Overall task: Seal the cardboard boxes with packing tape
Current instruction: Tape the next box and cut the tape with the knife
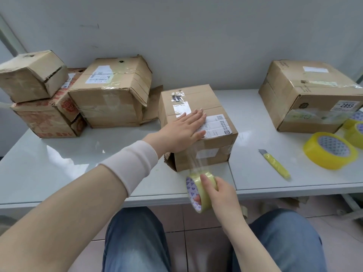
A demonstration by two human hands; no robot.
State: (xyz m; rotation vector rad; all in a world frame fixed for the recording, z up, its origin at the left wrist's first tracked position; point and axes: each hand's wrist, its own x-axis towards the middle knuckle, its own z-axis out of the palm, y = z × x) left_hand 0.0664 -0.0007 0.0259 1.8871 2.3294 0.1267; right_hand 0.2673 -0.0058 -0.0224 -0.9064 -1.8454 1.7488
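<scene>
Now pinning small brown cardboard box (pixel 208 97) under flat left hand (pixel 183 130), gripping yellowish packing-tape roll (pixel 203 197) in right hand (pixel 222 195) just below box's near face to pull strip taut.

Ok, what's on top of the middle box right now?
The left hand lies flat on the middle box, partly covering a white label. Shiny tape patches sit behind it. Whatever is under the palm is hidden.

A parcel-packing station is being shown.
Worn cardboard boxes (pixel 110 91) bearing shipping labels (pixel 99 75) are being kept on a white table (pixel 59 154) against a bare wall (pixel 196 36), with tape rolls (pixel 330 152) and a yellow utility knife (pixel 275 163) alongside.
</scene>
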